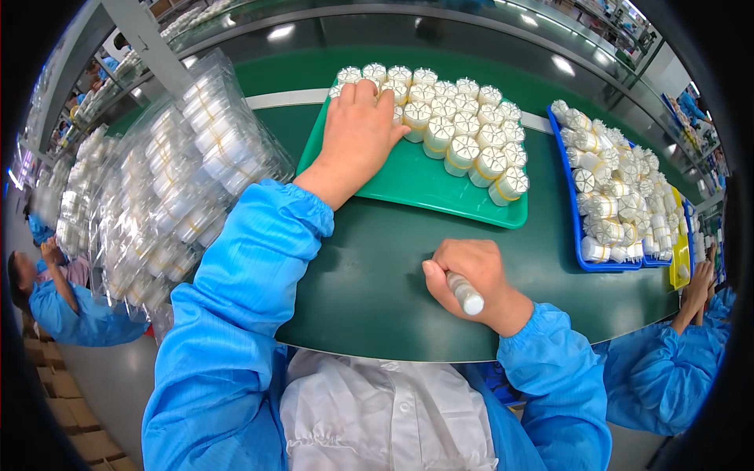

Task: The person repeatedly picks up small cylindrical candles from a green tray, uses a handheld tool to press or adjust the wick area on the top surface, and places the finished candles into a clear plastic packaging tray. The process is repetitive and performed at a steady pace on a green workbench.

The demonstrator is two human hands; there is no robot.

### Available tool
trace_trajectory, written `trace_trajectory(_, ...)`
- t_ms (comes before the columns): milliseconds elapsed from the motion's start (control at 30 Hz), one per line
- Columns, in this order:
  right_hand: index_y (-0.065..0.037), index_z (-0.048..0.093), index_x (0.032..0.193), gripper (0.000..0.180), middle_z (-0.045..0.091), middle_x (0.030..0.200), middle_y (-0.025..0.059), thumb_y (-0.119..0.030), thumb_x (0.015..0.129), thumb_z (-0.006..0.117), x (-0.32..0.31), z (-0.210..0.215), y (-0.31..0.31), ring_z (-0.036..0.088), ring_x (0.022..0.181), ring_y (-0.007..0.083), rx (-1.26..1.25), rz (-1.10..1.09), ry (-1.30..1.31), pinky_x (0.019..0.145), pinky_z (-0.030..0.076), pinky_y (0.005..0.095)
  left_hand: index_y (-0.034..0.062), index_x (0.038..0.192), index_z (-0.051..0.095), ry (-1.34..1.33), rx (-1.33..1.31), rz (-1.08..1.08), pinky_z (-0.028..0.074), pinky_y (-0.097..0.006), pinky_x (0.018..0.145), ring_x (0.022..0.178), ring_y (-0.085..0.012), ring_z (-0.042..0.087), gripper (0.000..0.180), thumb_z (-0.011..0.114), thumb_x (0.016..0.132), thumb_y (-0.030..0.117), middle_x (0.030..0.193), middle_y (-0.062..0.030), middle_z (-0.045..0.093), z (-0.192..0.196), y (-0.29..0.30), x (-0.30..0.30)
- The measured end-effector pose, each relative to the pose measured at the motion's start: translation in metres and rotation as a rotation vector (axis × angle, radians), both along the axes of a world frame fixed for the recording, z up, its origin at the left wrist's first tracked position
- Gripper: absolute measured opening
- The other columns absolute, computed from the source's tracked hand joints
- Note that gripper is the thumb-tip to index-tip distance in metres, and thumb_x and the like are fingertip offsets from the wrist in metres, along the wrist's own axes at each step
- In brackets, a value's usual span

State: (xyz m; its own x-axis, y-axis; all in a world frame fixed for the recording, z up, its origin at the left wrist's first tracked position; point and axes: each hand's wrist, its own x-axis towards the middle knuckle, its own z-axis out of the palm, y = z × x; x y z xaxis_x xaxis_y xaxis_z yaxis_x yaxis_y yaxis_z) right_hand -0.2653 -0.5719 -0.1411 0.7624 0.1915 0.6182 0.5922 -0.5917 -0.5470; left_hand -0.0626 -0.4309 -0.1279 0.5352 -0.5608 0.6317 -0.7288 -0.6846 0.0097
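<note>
Far left: a co-worker in a blue coat (67, 310), seated below the worktop edge, face not described.

Left: a heap of clear plastic bags (169, 184) packed with banded bundles of small white tubes, lying on the dark green worktop (369, 282).

Centre left: the left hand (355, 133), blue sleeve behind it, palm down with fingers reaching over the far-left bundles on the green tray (416, 184). Grip: fingers curled onto the bundles; whether it is pinching 1 cannot be told.

Centre: round bundles of white tubes (463, 129) held by yellow bands, standing upright in rows on the far half of the green tray; the near half of the tray is bare.

Centre right: the right hand (471, 279), resting on the worktop near the body, grip pressed together around 1 white tube (465, 293), whose end sticks out toward the wrist.

Right: a blue tray (579, 228) piled with loose banded bundles (609, 177), well apart from the right hand; just beyond it, a yellow tray (679, 263).

Far right: another person's blue sleeve and hand (695, 286) at the worktop edge.
</note>
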Motion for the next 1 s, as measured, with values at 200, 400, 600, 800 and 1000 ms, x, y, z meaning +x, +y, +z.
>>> trace_trajectory(200,-0.006,0.053,0.066,0.025,0.051,0.057,0.0076,-0.009,0.085,0.069,0.002,-0.005,-0.006,0.048,0.046,0.0221,0.178,-0.020,0.172,0.044,0.037,0.0346,0.0072,0.119,0.061,-0.003,-0.061,-0.043,0.049,-0.042,0.089,0.108,-0.0355,0.053,0.052,0.081,0.075,0.027,0.115,-0.0177,0.055,-0.005,0.013,-0.002)
trace_trajectory(400,-0.004,0.054,0.067,0.027,0.051,0.056,0.0038,-0.011,0.090,0.068,0.008,0.000,-0.009,0.044,0.049,0.0127,0.266,-0.046,0.394,0.045,0.034,0.0309,0.0085,0.116,0.062,0.054,-0.117,-0.208,0.047,-0.042,0.091,0.109,-0.0342,0.052,0.056,0.086,0.068,0.022,0.115,-0.0128,0.056,-0.005,0.018,0.006)
trace_trajectory(600,-0.004,0.052,0.066,0.029,0.050,0.056,0.0026,-0.011,0.090,0.067,0.012,0.001,-0.011,0.043,0.050,0.0109,0.300,-0.032,0.395,0.046,0.033,0.0295,0.0063,0.113,0.060,0.169,-0.201,-0.310,0.049,-0.037,0.086,0.102,-0.0283,0.057,0.051,0.085,0.069,0.017,0.110,-0.0106,0.059,0.002,0.015,-0.009)
trace_trajectory(800,-0.004,0.056,0.071,0.024,0.058,0.068,0.0012,-0.010,0.092,0.066,0.014,0.025,-0.010,0.049,0.060,0.0058,0.492,-0.046,0.213,0.052,0.038,0.0252,0.0043,0.114,0.059,0.798,-0.274,-0.473,0.049,-0.030,0.080,0.091,-0.0208,0.059,0.049,0.083,0.070,0.005,0.106,-0.0078,0.059,0.016,0.056,-0.090)
trace_trajectory(1000,-0.003,0.055,0.072,0.023,0.060,0.069,0.0035,-0.005,0.094,0.061,0.005,0.048,0.007,0.051,0.060,0.0073,0.694,0.091,0.290,0.053,0.041,0.0253,0.0052,0.113,0.061,0.973,-0.234,-0.607,0.048,-0.029,0.076,0.089,-0.0198,0.057,0.050,0.086,0.070,0.008,0.104,-0.0072,0.058,-0.007,0.063,-0.107)
